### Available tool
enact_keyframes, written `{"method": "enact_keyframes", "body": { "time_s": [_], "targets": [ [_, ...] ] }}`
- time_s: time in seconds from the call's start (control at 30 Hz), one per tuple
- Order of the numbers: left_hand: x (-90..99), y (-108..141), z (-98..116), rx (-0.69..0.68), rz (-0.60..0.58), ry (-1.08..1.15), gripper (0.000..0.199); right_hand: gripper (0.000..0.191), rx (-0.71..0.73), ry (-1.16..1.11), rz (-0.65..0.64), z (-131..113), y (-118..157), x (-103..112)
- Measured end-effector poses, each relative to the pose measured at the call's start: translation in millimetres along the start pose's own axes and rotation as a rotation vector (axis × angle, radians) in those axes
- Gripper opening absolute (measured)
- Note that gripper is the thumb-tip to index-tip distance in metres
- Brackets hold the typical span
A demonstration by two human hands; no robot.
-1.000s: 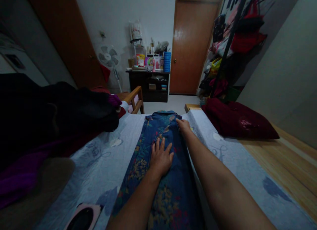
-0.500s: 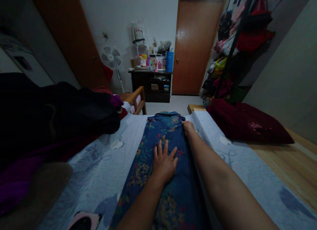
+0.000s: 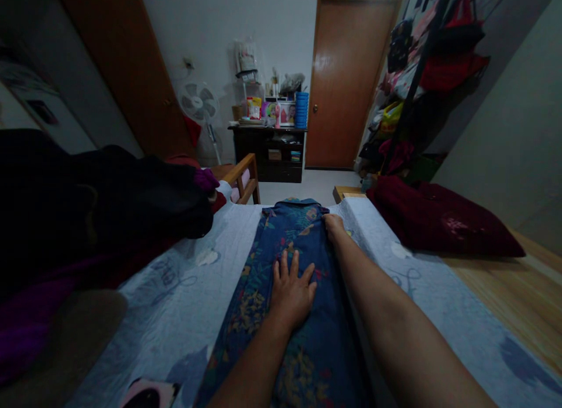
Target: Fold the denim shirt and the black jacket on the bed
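A dark blue garment [image 3: 254, 279] with a floral pattern lies lengthwise on the pale blue bedsheet [image 3: 175, 302], its collar at the far end. My left hand [image 3: 292, 291] rests flat on the middle of it, palm down and fingers spread. Near the collar, at the garment's right edge, my right hand [image 3: 333, 225] is closed on the cloth. Its fingertips are partly hidden behind the hand.
A heap of dark clothes [image 3: 144, 191] lies on the left, with a pink and black object [image 3: 149, 394] near the front edge. To the right is a maroon folded cloth [image 3: 439, 220] beside a wooden surface [image 3: 492, 279]. A wooden chair [image 3: 248, 180] stands beyond the bed.
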State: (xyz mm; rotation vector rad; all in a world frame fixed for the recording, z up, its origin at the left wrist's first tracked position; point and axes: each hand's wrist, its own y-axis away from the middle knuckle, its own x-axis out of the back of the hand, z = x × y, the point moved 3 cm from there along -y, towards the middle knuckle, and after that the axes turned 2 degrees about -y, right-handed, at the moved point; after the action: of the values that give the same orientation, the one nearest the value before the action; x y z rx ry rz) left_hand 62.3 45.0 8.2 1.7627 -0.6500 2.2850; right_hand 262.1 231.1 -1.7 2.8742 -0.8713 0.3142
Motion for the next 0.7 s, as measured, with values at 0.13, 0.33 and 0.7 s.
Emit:
{"method": "enact_keyframes", "body": {
  "time_s": [0.13, 0.33, 0.7],
  "targets": [
    [0.4, -0.2, 0.0, 0.0, 0.003, -0.017, 0.047, 0.012, -0.008, 0.04, 0.001, -3.0, -2.8, -2.7],
    [0.4, -0.8, 0.4, 0.004, 0.004, -0.012, 0.047, 0.017, 0.054, 0.075, -0.01, 0.5, -3.8, -11.8],
    [2.0, 0.8, 0.9, 0.001, 0.02, -0.016, 0.048, 0.012, 0.046, 0.01, 0.008, -6.7, -0.3, -12.7]
  ]
}}
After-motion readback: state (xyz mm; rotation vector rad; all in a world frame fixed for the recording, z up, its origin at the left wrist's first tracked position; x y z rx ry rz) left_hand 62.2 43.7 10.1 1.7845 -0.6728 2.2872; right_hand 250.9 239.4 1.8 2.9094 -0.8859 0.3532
